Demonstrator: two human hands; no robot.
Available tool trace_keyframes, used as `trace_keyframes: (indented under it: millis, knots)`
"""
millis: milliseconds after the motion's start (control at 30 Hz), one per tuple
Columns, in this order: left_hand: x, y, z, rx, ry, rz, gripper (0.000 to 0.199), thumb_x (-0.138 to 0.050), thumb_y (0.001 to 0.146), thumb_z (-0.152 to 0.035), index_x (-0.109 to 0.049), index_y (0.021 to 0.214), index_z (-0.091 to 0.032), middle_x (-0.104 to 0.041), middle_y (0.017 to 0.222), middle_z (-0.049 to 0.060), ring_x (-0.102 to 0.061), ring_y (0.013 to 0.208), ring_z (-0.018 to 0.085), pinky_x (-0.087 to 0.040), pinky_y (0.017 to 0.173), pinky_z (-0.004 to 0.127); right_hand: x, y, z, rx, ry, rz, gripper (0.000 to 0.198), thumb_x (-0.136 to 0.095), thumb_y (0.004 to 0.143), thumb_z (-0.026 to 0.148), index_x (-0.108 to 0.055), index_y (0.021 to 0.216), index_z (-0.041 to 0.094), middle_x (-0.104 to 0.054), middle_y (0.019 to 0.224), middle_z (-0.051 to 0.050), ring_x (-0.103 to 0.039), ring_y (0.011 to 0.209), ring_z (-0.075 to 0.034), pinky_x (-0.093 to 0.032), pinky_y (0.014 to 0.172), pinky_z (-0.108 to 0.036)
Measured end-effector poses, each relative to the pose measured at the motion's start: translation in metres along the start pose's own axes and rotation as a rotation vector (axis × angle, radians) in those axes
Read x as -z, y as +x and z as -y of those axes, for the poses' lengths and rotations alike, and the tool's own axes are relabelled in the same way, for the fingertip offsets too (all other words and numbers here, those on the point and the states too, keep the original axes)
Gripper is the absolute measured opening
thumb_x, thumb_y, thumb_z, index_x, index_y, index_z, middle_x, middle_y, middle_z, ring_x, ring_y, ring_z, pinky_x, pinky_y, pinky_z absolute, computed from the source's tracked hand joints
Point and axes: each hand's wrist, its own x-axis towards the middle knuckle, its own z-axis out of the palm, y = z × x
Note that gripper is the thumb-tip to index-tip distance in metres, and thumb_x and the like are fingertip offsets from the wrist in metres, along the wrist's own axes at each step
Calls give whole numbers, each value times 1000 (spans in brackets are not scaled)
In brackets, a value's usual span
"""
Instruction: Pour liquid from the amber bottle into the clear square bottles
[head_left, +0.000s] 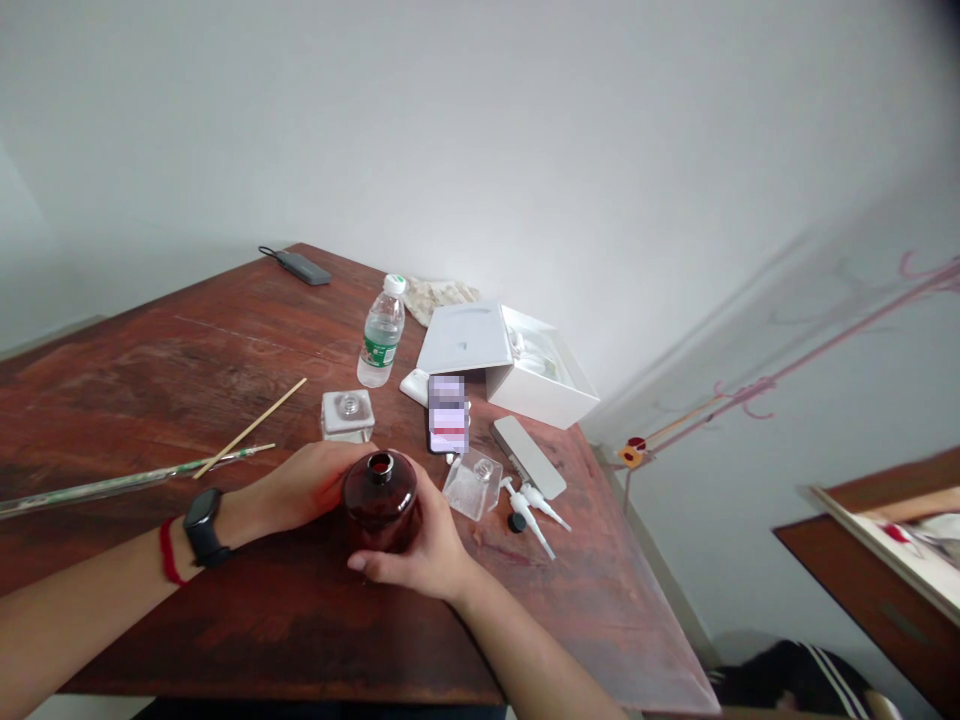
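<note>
A dark red glass bottle (pixel 379 495) with an uncapped round neck stands near the front of the table, between my hands. My right hand (pixel 429 545) wraps around its right side, thumb across the front. At its left side my left hand (pixel 304 487) is closed on it, with the fingertips hidden behind the glass. Just beyond sits a clear square glass bottle (pixel 347 412), without a cap. A second square glass bottle (pixel 472 483) lies to the right, near two white pump heads (pixel 529 518) and a small black cap (pixel 517 522).
A water bottle (pixel 382 335) stands farther back, beside a phone (pixel 448 415) and an open white box (pixel 544 395). A grey-white slab (pixel 529 458) lies at right. On the left are a wooden stick (pixel 251 428) and a long wrapped strip (pixel 135 485). A grey hub (pixel 302 266) lies at the back.
</note>
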Motion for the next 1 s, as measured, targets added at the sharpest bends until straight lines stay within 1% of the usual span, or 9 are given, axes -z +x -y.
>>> trace_keyframes:
  millis: [133,233,367,433,567,700,800,900,1000]
  knots:
    - [9,-1,-12,41,12,-75,23,-56,100,-35,-74,95,-23,-82,94,3,-76,85,23,-57,77,28,0,4,4,15,46,8,102,-103,64,45,-56,152,23,-68,150,-14,-65,139,-33,-48,123,-49]
    - [19,-2,-24,74,52,-253,32,-47,107,-40,-67,89,-22,-75,81,1,-70,72,20,-53,69,27,0,6,8,27,70,-5,102,-103,63,48,-56,151,24,-69,148,-13,-66,138,-33,-50,121,-48]
    - [31,1,-34,106,24,-485,36,-49,108,-45,-60,82,-23,-69,73,0,-67,71,19,-56,74,28,1,6,9,8,46,-35,101,-104,61,51,-58,146,22,-71,144,-14,-69,134,-34,-52,118,-47]
    - [37,3,-36,125,-21,-444,32,-54,107,-47,-59,87,-22,-71,75,0,-69,70,19,-58,73,28,1,6,7,-30,21,-29,104,-105,59,52,-57,146,21,-73,140,-14,-72,128,-34,-54,114,-47]
    - [53,8,-42,123,0,-218,28,-63,103,-48,-65,97,-21,-76,84,4,-75,77,21,-61,76,30,1,6,5,-49,-11,11,111,-107,54,53,-54,147,21,-73,141,-16,-73,127,-36,-56,112,-50]
    - [69,23,-53,86,97,-135,26,-64,105,-46,-70,108,-21,-81,97,5,-78,87,22,-62,83,30,2,7,6,-12,-45,24,112,-106,54,55,-55,147,21,-73,141,-16,-74,127,-37,-57,111,-49]
    - [76,47,-62,21,175,2,32,-55,110,-46,-74,114,-21,-83,100,5,-79,91,23,-61,85,32,2,8,6,32,-73,29,109,-105,55,56,-57,147,23,-75,138,-14,-76,123,-35,-59,107,-45]
    - [71,77,-68,-45,192,119,38,-47,113,-45,-76,114,-20,-83,106,7,-78,95,24,-60,93,35,2,8,4,77,-117,57,107,-104,56,59,-59,146,23,-76,133,-13,-78,119,-35,-60,105,-44]
    - [53,105,-68,-119,223,256,32,-53,111,-42,-74,121,-21,-81,119,9,-75,111,26,-57,104,40,0,8,2,123,-175,65,109,-104,53,61,-60,146,24,-77,132,-12,-78,117,-35,-61,104,-44]
